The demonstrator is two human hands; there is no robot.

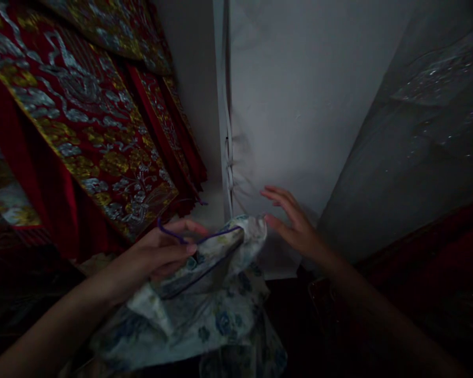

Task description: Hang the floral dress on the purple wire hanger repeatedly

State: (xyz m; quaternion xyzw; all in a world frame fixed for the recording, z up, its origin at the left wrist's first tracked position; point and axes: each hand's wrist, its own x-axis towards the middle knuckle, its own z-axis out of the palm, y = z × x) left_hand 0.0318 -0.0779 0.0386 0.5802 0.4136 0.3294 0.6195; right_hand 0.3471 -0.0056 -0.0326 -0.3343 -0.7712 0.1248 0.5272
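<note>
A pale cloth garment with blue flowers (pixel 220 320) hangs low in the middle of the head view. My left hand (pixel 173 249) is closed on its edge, thumb and fingers pinching the cloth together with a thin purple cord (pixel 220 232). One end of the cord curls up over the hand, and the rest runs along the cloth toward its upper right corner. My right hand (pixel 289 220) is open beside that corner, fingers apart. Its thumb is close to the cloth; whether they touch I cannot tell. The lower folds are dark and blurred.
On the left hang red cloths embroidered in gold and silver (pixel 82 121). A white wall (pixel 291 105) rises ahead, with a cable (pixel 227 121) running down it. Glossy clear plastic sheeting (pixel 425 115) covers the right side, above dark red cloth (pixel 441 257).
</note>
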